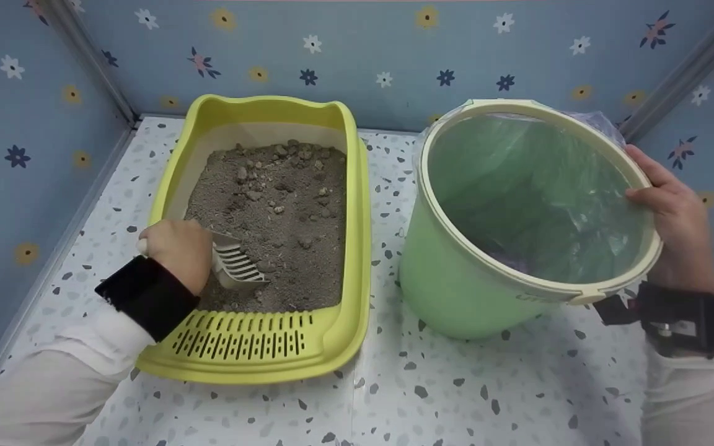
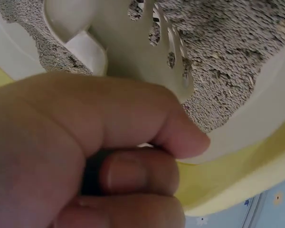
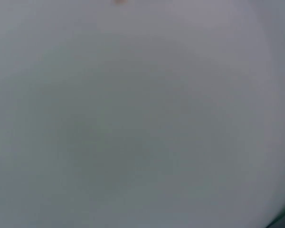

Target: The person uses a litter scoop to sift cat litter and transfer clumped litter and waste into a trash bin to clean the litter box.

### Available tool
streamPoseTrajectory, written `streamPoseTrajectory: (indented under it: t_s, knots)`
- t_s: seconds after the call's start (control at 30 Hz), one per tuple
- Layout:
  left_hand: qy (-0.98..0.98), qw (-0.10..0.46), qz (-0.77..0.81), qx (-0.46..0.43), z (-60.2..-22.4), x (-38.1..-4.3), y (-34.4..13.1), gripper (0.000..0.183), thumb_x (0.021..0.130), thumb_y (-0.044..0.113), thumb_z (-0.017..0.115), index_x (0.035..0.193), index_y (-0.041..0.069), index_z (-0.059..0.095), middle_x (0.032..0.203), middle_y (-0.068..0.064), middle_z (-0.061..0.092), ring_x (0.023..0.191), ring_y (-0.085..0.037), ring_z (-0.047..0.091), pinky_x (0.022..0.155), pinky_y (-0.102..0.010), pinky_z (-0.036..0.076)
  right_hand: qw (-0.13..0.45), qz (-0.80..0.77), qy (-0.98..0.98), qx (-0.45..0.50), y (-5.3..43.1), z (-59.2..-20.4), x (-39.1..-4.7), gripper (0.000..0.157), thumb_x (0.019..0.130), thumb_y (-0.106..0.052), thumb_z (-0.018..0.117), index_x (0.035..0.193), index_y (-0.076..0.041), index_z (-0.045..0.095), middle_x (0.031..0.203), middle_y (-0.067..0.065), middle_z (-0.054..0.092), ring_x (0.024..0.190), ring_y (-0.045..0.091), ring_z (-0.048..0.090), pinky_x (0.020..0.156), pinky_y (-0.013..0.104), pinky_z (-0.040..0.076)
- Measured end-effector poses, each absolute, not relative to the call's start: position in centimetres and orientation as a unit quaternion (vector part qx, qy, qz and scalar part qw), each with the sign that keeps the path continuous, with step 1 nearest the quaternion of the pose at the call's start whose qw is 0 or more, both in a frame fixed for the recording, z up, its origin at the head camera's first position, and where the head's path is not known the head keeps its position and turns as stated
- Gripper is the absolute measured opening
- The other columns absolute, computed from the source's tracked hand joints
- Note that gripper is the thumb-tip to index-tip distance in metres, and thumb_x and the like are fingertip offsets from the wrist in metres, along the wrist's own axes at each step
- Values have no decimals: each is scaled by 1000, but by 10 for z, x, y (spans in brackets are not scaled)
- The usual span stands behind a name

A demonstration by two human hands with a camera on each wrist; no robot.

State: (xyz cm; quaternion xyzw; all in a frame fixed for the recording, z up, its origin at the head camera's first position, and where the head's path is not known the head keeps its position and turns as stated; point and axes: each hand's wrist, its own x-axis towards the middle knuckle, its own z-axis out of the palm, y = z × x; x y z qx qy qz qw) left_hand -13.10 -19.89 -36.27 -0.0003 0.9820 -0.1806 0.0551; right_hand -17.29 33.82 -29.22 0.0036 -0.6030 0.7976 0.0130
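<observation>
We are holding the scoop (image 1: 228,272) by its handle in the curled fingers of our left hand (image 1: 177,253). Its slotted blade is sitting at the litter (image 1: 313,266), toward the left side of the yellow litter box (image 1: 360,248), which is standing near the desk's (image 1: 394,402) back-left corner. Our right hand (image 1: 679,226) is gripping the rim of the green bin (image 1: 456,279), toward the desk's back-right corner.

We are judging the scooping unfinished: clumps (image 1: 279,150) are lying loose, thickest near the box's back edge. A clear liner (image 1: 605,241) is lining the bin, but we are not making out what is lying at its bottom.

The left wrist view is showing litter through the scoop's slots and our folded fingers close up; the right wrist view is giving only pale blur.
</observation>
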Motion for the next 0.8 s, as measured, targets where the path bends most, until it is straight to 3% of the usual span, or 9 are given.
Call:
streamPoseTrajectory:
  t_s: [0.2, 0.37, 0.57, 0.7, 0.8]
  knots:
    - [990, 11, -133, 35, -372, -141, -197, 36, 76, -9, 54, 45, 3, 39, 48, -6, 41, 44, -16, 41, 35, -31, 38, 2, 812, -584, 13, 339, -292, -173, 58, 92, 10, 43, 144, -15, 38, 155, 5, 23, 124, 10, 49, 89, 21, 48]
    - [996, 49, -58, 38, -378, -151, -200, 32, 82, -6, 50, 51, 0, 45, 54, -15, 52, 50, -27, 55, 42, -41, 48, -1, 819, -573, 8, 339, -292, -174, 58, 91, 12, 42, 143, -14, 39, 154, 6, 25, 124, 11, 49, 90, 22, 47]
    - [995, 94, -11, 25, -378, -160, -202, 27, 88, -3, 46, 61, -3, 53, 64, -23, 57, 55, -32, 56, 45, -43, 47, 3, 815, -580, -2, 339, -292, -173, 56, 92, 10, 44, 143, -15, 41, 153, 5, 26, 125, 11, 48, 89, 22, 48]
    - [996, 85, -12, 35, -379, -161, -205, 28, 87, -4, 46, 60, -2, 52, 59, -21, 54, 50, -26, 50, 41, -37, 40, 2, 826, -564, -5, 338, -292, -171, 55, 92, 9, 43, 142, -15, 42, 153, 5, 26, 124, 13, 49, 89, 24, 48]
    - [996, 71, -21, 47, -382, -162, -208, 23, 87, -4, 48, 65, -5, 56, 61, -22, 55, 51, -30, 54, 40, -41, 43, 4, 829, -559, -11, 338, -292, -171, 55, 92, 10, 44, 141, -15, 44, 152, 6, 27, 123, 13, 51, 89, 24, 48]
